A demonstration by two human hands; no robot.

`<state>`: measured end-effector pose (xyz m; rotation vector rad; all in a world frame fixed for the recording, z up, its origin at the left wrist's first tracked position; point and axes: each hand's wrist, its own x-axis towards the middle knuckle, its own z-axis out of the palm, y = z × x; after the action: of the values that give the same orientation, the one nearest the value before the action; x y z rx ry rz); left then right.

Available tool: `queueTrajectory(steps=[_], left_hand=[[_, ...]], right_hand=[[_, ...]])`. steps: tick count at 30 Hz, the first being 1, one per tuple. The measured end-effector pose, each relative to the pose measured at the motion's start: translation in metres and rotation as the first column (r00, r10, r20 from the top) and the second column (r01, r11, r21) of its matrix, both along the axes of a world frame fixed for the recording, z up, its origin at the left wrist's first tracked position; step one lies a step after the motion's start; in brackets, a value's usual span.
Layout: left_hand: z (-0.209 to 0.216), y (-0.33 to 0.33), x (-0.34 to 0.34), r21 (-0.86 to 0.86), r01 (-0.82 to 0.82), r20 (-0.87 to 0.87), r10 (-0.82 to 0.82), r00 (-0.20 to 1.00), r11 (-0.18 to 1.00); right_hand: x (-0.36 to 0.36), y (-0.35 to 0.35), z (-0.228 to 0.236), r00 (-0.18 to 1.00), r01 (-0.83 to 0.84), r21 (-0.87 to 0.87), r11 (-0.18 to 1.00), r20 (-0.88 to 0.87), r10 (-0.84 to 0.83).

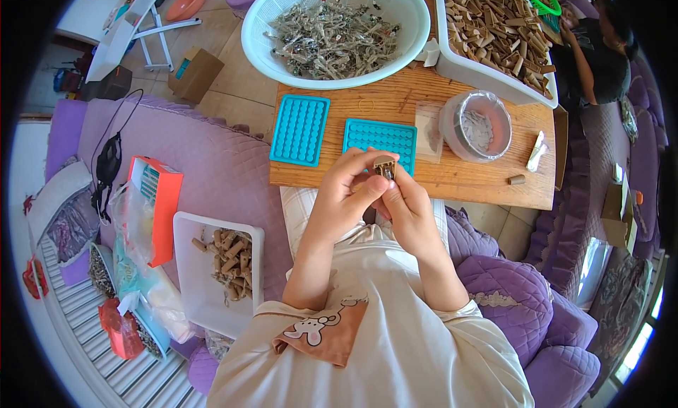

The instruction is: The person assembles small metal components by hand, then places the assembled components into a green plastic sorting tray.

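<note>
Pinching the small brown piece (pixel 384 161) between thumbs and fingers, your left hand (pixel 353 189) and right hand (pixel 409 210) meet by the near edge of the wooden table (pixel 470 179); the white bin (pixel 198 284) sits left of it.

The fingertips of the left hand (pixel 353 192) and right hand (pixel 411 214) cover the lower part of the brown piece (pixel 385 165), and the details in its dark opening are too small to tell. The curled fingers of the right hand are largely out of sight behind its thumb. The hands also hide the lower left part of a blue tray (pixel 399 141).

The top edge cuts off the basin (pixel 411 30) and the bin (pixel 491 86); the basin's tangled bits are too fine to separate. The shirt (pixel 395 323) runs out at the bottom edge. A co-worker (pixel 600 65) partly fades into the dark rim.
</note>
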<state>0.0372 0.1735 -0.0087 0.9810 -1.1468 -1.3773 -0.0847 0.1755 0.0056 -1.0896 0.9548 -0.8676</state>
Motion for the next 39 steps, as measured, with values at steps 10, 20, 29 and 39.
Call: queueTrajectory(steps=[10,20,29,39], left_hand=[[0.0,0.006,-0.011,0.046,-0.243,-0.339,0.244,0.909,0.969],[0.0,0.012,-0.007,0.091,-0.261,-0.375,0.276,0.885,0.961],[0.0,0.012,0.001,0.248,-0.146,-0.759,0.286,0.585,0.958],[-0.011,0.02,-0.008,0.091,-0.306,-0.43,0.314,0.846,0.948]], right_hand=[[-0.001,-0.004,0.014,0.955,0.139,-0.28,0.95,-0.215,-0.203],[0.002,-0.004,0.016,0.943,0.032,-0.379,0.925,-0.296,-0.154],[0.011,-0.008,0.011,0.969,0.042,-0.284,0.958,-0.223,-0.108],[0.011,-0.007,-0.013,0.982,0.177,-0.194,0.965,0.093,-0.162]])
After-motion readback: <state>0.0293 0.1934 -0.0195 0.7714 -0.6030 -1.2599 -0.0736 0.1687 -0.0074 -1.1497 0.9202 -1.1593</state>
